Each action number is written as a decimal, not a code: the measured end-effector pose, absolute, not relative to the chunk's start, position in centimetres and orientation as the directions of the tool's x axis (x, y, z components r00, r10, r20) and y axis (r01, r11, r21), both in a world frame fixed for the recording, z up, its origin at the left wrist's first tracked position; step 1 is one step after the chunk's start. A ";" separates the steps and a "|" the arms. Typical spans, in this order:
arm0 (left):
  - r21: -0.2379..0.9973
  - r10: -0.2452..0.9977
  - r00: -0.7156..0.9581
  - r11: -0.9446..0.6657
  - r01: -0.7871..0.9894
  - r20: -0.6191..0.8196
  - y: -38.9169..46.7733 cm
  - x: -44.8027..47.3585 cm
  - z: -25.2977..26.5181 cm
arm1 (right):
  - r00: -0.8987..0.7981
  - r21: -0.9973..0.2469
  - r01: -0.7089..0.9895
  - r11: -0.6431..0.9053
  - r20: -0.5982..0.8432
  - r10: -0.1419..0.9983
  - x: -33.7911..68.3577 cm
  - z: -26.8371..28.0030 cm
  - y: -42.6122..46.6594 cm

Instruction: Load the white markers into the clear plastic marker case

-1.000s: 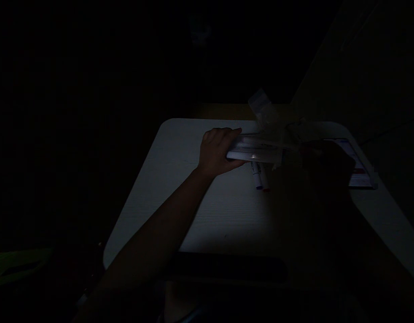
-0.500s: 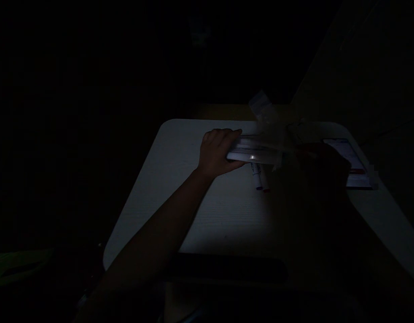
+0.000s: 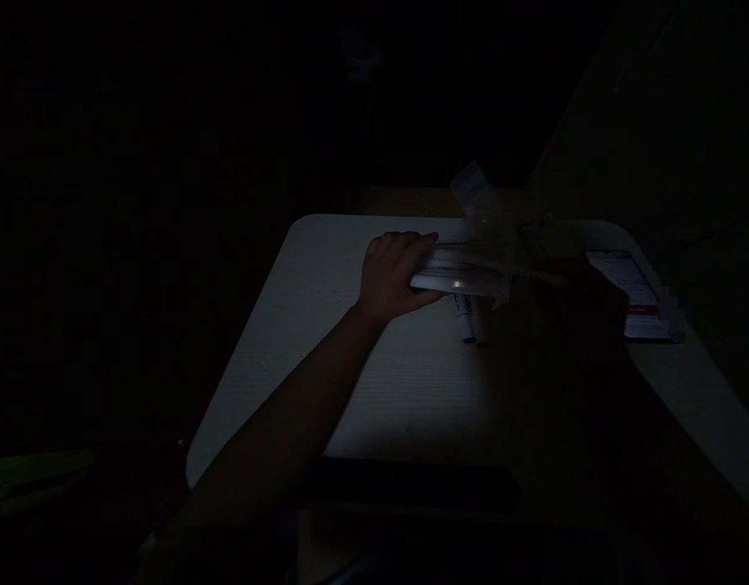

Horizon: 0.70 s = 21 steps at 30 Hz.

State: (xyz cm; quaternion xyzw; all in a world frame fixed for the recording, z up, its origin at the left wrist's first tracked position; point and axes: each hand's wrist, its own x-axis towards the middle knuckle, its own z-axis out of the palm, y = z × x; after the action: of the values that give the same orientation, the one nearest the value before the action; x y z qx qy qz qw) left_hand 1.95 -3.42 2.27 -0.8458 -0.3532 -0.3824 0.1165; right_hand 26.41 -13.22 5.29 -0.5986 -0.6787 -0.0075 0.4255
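Seemingly a steadying step: the left hand (image 3: 391, 280) clamps its fingers round a clear pack (image 3: 465, 280) over the worktop (image 3: 301, 317); the right hand (image 3: 587, 305) is near the pack's other end, fingers too dark to tell. Firm holding seems needed.

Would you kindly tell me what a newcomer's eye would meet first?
Probably the left hand, gripping a clear plastic packet on the far half of the tabletop, with two markers at the packet's near side. Next, the lit phone by the tabletop's right edge, partly behind the shadowed right hand.
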 end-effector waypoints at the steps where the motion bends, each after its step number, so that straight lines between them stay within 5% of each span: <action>1: 0.071 0.512 0.459 -0.720 0.691 0.726 -3.4 2.0 2.3 | 0.078 -0.488 0.828 0.276 0.588 0.805 26.4 5.3 -13.2; 21: 0.063 0.485 0.448 -0.729 0.682 0.751 -3.5 1.9 2.3 | 0.168 -0.512 0.839 0.185 0.567 0.806 26.2 5.5 -13.4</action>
State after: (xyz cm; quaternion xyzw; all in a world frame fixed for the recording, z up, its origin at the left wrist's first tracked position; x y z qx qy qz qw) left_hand 1.92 -3.47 2.35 -0.8418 -0.3465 -0.3947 0.1250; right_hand 26.25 -13.41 5.52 -0.6380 -0.6446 -0.0193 0.4208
